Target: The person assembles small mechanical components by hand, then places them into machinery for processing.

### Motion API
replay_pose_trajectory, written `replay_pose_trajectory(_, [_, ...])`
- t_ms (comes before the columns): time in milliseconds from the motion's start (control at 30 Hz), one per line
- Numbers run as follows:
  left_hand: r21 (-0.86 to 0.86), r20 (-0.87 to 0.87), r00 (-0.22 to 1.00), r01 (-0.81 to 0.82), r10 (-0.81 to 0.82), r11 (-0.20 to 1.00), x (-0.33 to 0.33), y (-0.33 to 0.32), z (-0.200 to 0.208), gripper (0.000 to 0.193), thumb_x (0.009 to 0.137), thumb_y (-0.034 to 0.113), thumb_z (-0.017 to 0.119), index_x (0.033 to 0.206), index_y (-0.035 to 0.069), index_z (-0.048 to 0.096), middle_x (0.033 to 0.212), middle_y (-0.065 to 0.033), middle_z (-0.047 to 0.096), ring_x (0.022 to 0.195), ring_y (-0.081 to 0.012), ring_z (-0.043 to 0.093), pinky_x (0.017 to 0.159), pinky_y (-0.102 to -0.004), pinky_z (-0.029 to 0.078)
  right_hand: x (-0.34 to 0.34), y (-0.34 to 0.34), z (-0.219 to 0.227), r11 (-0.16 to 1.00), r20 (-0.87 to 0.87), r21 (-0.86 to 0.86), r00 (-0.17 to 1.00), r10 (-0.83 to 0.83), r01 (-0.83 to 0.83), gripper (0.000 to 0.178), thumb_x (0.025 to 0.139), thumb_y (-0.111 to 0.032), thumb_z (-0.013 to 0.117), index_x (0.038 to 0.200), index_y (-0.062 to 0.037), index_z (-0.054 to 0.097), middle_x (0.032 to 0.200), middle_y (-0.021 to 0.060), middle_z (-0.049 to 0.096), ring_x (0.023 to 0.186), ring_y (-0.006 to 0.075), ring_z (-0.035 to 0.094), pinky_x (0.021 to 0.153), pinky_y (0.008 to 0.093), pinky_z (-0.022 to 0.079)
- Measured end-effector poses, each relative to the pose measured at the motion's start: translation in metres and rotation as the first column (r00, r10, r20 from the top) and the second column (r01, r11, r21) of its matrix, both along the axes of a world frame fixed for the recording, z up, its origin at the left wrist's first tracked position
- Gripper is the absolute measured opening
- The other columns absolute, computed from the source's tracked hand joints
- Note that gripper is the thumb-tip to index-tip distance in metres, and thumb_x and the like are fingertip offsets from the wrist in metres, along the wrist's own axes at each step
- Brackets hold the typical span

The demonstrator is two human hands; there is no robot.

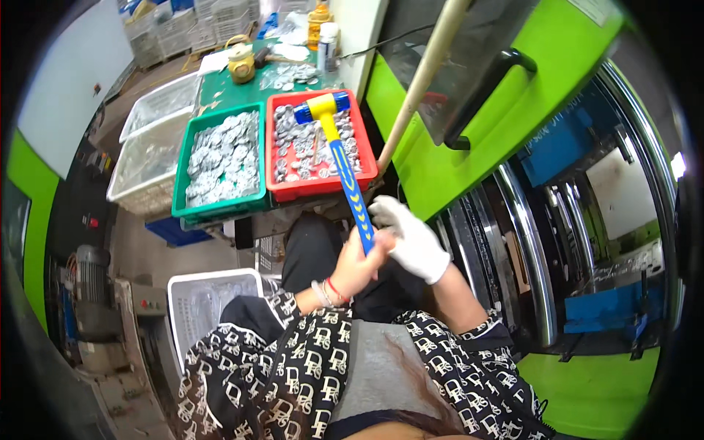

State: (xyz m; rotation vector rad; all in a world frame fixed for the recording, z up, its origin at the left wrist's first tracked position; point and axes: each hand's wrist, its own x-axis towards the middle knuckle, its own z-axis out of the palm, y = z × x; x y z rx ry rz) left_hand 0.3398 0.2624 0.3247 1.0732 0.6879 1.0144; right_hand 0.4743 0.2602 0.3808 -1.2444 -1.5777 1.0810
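Bare left hand (361,265), wristbands at the wrist, clenched around the lower end of a blue-and-yellow rubber-headed mallet (339,150), whose head hangs over a red plastic tray (323,185) of small silvery metal parts. White-gloved right hand (408,239) pressed against the left just beside the handle, fingers curled, apparently touching the grip though hard to tell from here. Left of the red tray, a green plastic tray (218,205) of similar silvery parts; above right, a pale wooden pole (423,77) leaning against a lime-green machine housing (433,165).
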Motion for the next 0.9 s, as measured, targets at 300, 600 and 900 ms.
replay_pose_trajectory(300, [0.354, -0.57, 0.68, 0.71, -0.461, 0.609, 0.01, -0.002, 0.024, 0.038, 0.078, 0.005, 0.064, 0.113, 0.0, 0.048, 0.098, -0.0086, 0.059, 0.073, -0.01, 0.057, 0.061, -0.0248, 0.048, 0.027, -0.063, 0.001, 0.948, -0.396, 0.215, 0.908, -0.137, 0.237, 0.02, 0.088, -0.022, 0.057, 0.09, -0.0024, 0.057, 0.086, 0.0083, 0.061, 0.085, 0.0184, 0.058, 0.08, 0.0314, 0.044])
replay_pose_trajectory(600, [0.766, -0.152, 0.98, 0.038, 0.124, 0.641, 0.052, 0.074, 0.102, 0.027, 0.087, 0.004, 0.052, 0.113, -0.001, 0.047, 0.107, -0.0077, 0.052, 0.094, -0.0124, 0.052, 0.08, -0.0237, 0.043, 0.225, -0.081, 0.067, 0.41, -0.806, -0.009, 0.236, -0.543, 0.912, 0.018, 0.088, -0.023, 0.056, 0.094, -0.0112, 0.045, 0.052, -0.0019, 0.035, 0.037, 0.0094, 0.032, 0.036, 0.0257, 0.031])
replay_pose_trajectory(900, [0.518, 0.232, 0.961, -0.255, 0.152, 0.816, 0.162, 0.14, 0.164, 0.011, 0.089, 0.018, 0.056, 0.082, 0.011, 0.052, 0.054, 0.0085, 0.038, 0.042, -0.0013, 0.032, 0.038, -0.0189, 0.023, 0.352, -0.068, 0.074, 0.27, -0.847, -0.139, 0.027, -0.531, 0.953, 0.058, 0.083, -0.066, 0.035, 0.081, -0.0088, 0.047, 0.047, 0.001, 0.036, 0.033, 0.0147, 0.033, 0.034, 0.0317, 0.031])
